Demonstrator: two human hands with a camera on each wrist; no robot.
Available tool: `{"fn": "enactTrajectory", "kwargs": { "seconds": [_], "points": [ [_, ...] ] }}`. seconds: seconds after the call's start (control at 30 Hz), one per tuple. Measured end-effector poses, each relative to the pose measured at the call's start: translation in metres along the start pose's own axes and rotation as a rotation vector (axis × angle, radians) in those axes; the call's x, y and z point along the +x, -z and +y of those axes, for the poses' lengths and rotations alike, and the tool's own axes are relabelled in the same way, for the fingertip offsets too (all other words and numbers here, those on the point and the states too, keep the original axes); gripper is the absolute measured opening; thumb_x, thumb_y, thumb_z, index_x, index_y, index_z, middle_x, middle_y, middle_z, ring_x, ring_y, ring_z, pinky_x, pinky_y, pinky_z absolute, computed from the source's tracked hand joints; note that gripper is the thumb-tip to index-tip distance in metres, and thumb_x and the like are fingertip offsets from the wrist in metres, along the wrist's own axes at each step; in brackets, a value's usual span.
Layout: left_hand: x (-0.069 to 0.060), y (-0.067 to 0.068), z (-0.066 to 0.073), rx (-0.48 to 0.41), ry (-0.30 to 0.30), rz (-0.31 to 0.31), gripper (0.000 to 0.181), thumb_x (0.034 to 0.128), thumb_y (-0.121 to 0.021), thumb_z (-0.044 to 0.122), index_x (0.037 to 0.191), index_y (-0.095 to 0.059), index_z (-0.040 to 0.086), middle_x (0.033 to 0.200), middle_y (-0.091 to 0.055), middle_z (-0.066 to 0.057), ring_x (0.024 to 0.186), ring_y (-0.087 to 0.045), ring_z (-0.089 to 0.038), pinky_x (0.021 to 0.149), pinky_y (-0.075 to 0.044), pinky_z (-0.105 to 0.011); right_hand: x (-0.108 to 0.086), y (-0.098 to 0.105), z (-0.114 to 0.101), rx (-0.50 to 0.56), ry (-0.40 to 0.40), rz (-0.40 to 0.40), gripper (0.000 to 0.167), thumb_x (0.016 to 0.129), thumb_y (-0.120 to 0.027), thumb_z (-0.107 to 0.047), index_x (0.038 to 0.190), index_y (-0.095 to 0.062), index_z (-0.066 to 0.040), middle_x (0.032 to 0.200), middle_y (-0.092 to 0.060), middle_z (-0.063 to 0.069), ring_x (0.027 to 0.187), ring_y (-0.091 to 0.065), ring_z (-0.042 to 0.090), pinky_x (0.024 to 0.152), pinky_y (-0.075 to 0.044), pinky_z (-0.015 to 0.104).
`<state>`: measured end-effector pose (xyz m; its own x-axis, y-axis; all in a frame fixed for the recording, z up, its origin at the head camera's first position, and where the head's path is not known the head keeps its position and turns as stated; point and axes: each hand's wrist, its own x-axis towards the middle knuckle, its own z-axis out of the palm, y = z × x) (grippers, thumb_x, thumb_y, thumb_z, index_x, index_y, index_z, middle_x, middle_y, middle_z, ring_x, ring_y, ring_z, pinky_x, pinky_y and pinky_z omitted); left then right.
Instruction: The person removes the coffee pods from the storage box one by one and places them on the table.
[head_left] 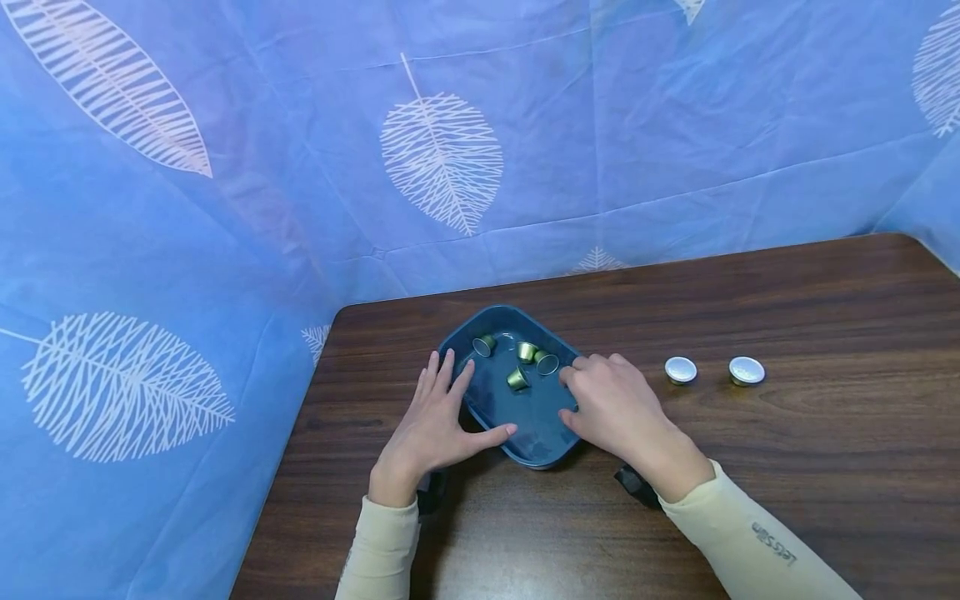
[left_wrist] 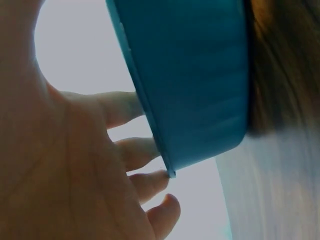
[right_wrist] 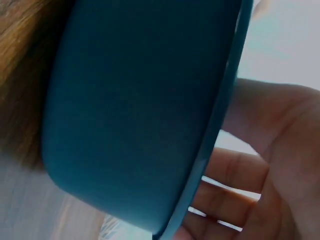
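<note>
A blue rounded rectangular tub (head_left: 525, 417) stands on the table, with several green-gold coffee capsules (head_left: 517, 379) lying in it. My left hand (head_left: 431, 425) is at the tub's left side, fingers spread and mostly straight over the rim, thumb stretched along the near side. In the left wrist view, fingers (left_wrist: 142, 152) reach past the rim. My right hand (head_left: 615, 408) is over the tub's right rim, its fingers bent and its thumb apart from them. Nothing shows between thumb and index finger. In the right wrist view the tub wall hides the fingertips.
Two capsules with silvery lids, one nearer (head_left: 681, 370) and one farther right (head_left: 747, 371), stand on the dark wooden table (head_left: 847, 350) to the right of the tub. A blue cloth (head_left: 300, 167) with white leaf prints hangs behind and left of the table.
</note>
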<state>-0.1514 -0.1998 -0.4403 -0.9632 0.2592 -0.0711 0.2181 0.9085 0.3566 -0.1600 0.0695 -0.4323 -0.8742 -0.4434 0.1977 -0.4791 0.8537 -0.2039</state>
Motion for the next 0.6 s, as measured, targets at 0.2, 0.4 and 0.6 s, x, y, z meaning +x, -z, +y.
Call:
{"fn": "enactTrajectory", "kwargs": {
  "seconds": [0.2,0.4,0.6],
  "points": [
    [-0.0024,0.0028,0.004,-0.009,0.013,-0.023,0.108,0.0856,-0.076,0.074,0.168,-0.04,0.014,0.182,-0.012,-0.018,0.17,-0.001,-0.039,0.135,-0.014,-0.065,0.0021,-0.0003,-0.0027,-0.032,-0.023,0.006,0.042,0.078,-0.097,-0.026,0.11,-0.082,-0.003,0.099,-0.08,0.01,0.085,-0.071,0.025,0.07,-0.05,0.037],
    [-0.0013,0.0034,0.0058,-0.012,0.046,-0.036,0.112,0.0847,-0.075,0.076,0.169,-0.037,0.012,0.182,-0.01,-0.016,0.17,-0.001,-0.039,0.133,-0.02,-0.068,0.0026,-0.0003,-0.0034,-0.067,-0.019,0.02,0.035,0.078,-0.096,-0.026,0.101,-0.083,-0.003,0.084,-0.075,0.009,0.073,-0.064,0.022,0.067,-0.046,0.037],
    [-0.0001,0.0036,0.0079,0.002,0.054,-0.045,0.117,0.0848,-0.075,0.077,0.17,-0.032,0.008,0.183,-0.008,-0.015,0.171,0.0,-0.037,0.132,-0.022,-0.067,0.002,-0.0021,-0.0032,-0.084,-0.013,0.034,0.026,0.077,-0.095,-0.025,0.085,-0.079,-0.006,0.074,-0.067,0.005,0.067,-0.057,0.02,0.065,-0.041,0.035]
  ]
}}
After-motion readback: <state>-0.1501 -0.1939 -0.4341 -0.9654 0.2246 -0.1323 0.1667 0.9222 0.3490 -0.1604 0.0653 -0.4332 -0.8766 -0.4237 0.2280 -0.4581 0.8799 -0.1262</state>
